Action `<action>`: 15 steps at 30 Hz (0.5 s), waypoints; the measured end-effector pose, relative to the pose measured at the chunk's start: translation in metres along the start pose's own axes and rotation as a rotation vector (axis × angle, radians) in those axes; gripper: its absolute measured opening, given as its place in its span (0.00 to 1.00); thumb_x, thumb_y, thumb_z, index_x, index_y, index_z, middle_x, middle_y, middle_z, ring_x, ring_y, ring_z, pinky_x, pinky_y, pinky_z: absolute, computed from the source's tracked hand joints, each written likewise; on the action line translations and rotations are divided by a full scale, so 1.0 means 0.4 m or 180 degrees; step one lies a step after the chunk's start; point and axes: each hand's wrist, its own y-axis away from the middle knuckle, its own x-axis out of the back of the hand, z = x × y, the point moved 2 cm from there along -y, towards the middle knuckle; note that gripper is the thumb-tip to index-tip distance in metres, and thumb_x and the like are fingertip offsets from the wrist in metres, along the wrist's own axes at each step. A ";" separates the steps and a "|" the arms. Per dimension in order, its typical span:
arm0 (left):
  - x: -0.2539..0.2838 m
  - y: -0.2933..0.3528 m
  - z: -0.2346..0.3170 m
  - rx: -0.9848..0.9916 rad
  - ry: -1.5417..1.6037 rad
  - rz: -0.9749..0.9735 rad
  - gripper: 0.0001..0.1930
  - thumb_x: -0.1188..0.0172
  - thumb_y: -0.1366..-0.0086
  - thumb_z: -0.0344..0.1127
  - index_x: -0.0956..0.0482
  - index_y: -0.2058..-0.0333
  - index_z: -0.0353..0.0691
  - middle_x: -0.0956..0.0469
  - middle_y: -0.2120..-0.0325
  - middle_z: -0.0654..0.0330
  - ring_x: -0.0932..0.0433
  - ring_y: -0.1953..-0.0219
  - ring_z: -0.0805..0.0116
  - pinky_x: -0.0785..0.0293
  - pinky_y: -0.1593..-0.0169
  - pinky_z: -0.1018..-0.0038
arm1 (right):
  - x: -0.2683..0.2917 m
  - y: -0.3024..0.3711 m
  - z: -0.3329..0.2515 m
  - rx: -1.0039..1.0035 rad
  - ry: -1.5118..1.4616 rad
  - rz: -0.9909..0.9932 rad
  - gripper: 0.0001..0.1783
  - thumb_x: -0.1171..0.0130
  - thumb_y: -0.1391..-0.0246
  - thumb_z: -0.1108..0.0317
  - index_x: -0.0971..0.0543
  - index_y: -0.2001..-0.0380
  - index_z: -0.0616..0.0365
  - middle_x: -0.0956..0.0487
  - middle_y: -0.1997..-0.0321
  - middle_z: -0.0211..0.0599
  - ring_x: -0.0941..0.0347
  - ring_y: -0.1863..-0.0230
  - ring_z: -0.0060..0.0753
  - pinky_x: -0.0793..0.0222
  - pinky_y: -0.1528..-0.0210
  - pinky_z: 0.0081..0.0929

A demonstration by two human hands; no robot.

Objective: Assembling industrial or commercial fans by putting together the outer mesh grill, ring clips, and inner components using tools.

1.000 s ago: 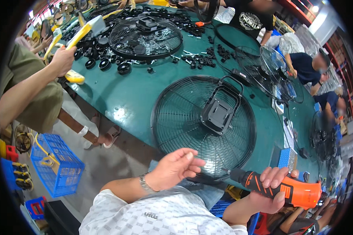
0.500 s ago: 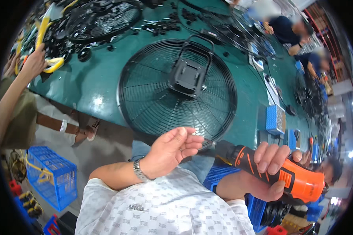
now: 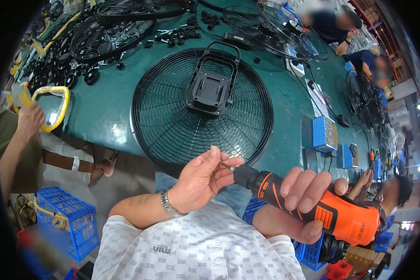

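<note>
An orange and black power screwdriver (image 3: 352, 217) is gripped in my right hand (image 3: 305, 200), its dark nose pointing left. My left hand (image 3: 198, 179), wearing a metal watch, has its thumb and fingers pinched at the front of that nose. A thin metal tip shows between the fingers; whether a screw is with it I cannot tell. Just beyond both hands a round black fan grille (image 3: 163, 109) lies flat on the green table (image 3: 105, 116). On top of the grille sits a black motor housing (image 3: 210, 93) with a raised bracket handle (image 3: 235, 60).
Black parts (image 3: 91, 77) and stacked grilles lie at the far left. Blue boxes (image 3: 324, 133) stand on the right, with cables near them. At left a person's hand (image 3: 30, 119) holds a yellow-edged frame (image 3: 56, 123). A blue crate (image 3: 81, 228) is on the floor.
My right hand has brought the screwdriver left, up to my left hand's fingers, which have closed around its tip. At left, the other person's hand and yellow-edged frame have moved lower.
</note>
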 end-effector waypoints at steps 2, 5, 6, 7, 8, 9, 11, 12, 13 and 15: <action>0.001 0.000 -0.001 0.0032 -0.0001 0.0029 0.17 0.51 0.31 0.50 0.27 0.63 0.41 0.21 0.58 0.51 0.20 0.65 0.74 0.17 0.59 0.79 | 0.002 0.001 0.003 -0.0090 0.0008 0.0079 0.34 0.35 0.49 0.60 0.42 0.45 0.56 0.28 0.71 0.36 0.26 0.75 0.33 0.27 0.70 0.32; 0.003 -0.002 -0.003 0.0018 -0.0029 0.0013 0.17 0.51 0.32 0.50 0.27 0.64 0.41 0.21 0.57 0.50 0.19 0.64 0.74 0.17 0.59 0.78 | 0.004 0.002 0.007 -0.0096 0.0005 0.0080 0.34 0.35 0.48 0.60 0.42 0.45 0.57 0.28 0.71 0.36 0.26 0.75 0.33 0.27 0.70 0.32; 0.005 -0.002 -0.004 0.0028 -0.0049 0.0029 0.17 0.51 0.32 0.51 0.26 0.64 0.41 0.21 0.58 0.50 0.19 0.64 0.74 0.17 0.59 0.78 | 0.005 0.003 0.008 -0.0084 0.0040 0.0035 0.34 0.35 0.48 0.60 0.42 0.45 0.57 0.28 0.71 0.36 0.26 0.75 0.33 0.27 0.70 0.32; 0.007 -0.003 -0.005 0.0027 -0.0061 0.0083 0.18 0.51 0.32 0.51 0.26 0.64 0.41 0.21 0.58 0.50 0.19 0.64 0.74 0.17 0.59 0.78 | 0.005 0.003 0.009 -0.0072 0.0042 0.0037 0.34 0.35 0.48 0.60 0.42 0.45 0.57 0.28 0.71 0.36 0.26 0.75 0.33 0.27 0.70 0.32; 0.008 -0.003 -0.007 0.0039 -0.0066 0.0043 0.18 0.51 0.32 0.51 0.26 0.64 0.41 0.21 0.58 0.50 0.19 0.64 0.74 0.17 0.59 0.78 | 0.007 0.004 0.009 -0.0062 0.0017 0.0096 0.34 0.35 0.48 0.60 0.43 0.45 0.57 0.28 0.71 0.36 0.26 0.75 0.33 0.27 0.70 0.32; 0.009 -0.004 -0.007 0.0047 -0.0084 0.0010 0.18 0.51 0.32 0.51 0.26 0.65 0.41 0.21 0.59 0.51 0.19 0.64 0.74 0.17 0.59 0.78 | 0.007 0.004 0.010 -0.0060 0.0050 0.0040 0.34 0.35 0.48 0.60 0.43 0.45 0.57 0.28 0.71 0.36 0.26 0.75 0.33 0.27 0.70 0.32; 0.011 -0.005 -0.008 0.0054 -0.0102 -0.0026 0.18 0.51 0.32 0.51 0.26 0.65 0.40 0.21 0.59 0.51 0.19 0.65 0.74 0.17 0.59 0.78 | 0.010 0.004 0.010 -0.0077 0.0023 0.0137 0.35 0.35 0.48 0.60 0.42 0.45 0.56 0.28 0.71 0.36 0.27 0.75 0.32 0.28 0.71 0.32; 0.013 -0.006 -0.009 0.0077 -0.0089 -0.0038 0.18 0.50 0.32 0.51 0.26 0.65 0.40 0.21 0.60 0.52 0.19 0.66 0.74 0.17 0.60 0.78 | 0.010 0.004 0.010 -0.0066 0.0057 0.0091 0.35 0.35 0.48 0.60 0.42 0.45 0.56 0.28 0.71 0.36 0.27 0.75 0.32 0.28 0.71 0.32; 0.016 -0.007 -0.009 0.0110 -0.0089 0.0037 0.18 0.50 0.32 0.51 0.25 0.66 0.40 0.20 0.62 0.53 0.19 0.67 0.74 0.17 0.61 0.78 | 0.011 0.002 0.009 -0.0096 0.0070 0.0053 0.35 0.35 0.48 0.59 0.42 0.45 0.56 0.28 0.71 0.36 0.27 0.75 0.32 0.28 0.71 0.31; 0.020 -0.010 -0.010 0.0124 -0.0065 -0.0052 0.18 0.50 0.32 0.51 0.25 0.66 0.40 0.20 0.63 0.53 0.20 0.68 0.74 0.17 0.62 0.79 | 0.012 -0.001 0.006 -0.0127 0.0083 0.0016 0.35 0.35 0.48 0.59 0.42 0.45 0.56 0.28 0.71 0.36 0.27 0.75 0.32 0.28 0.71 0.31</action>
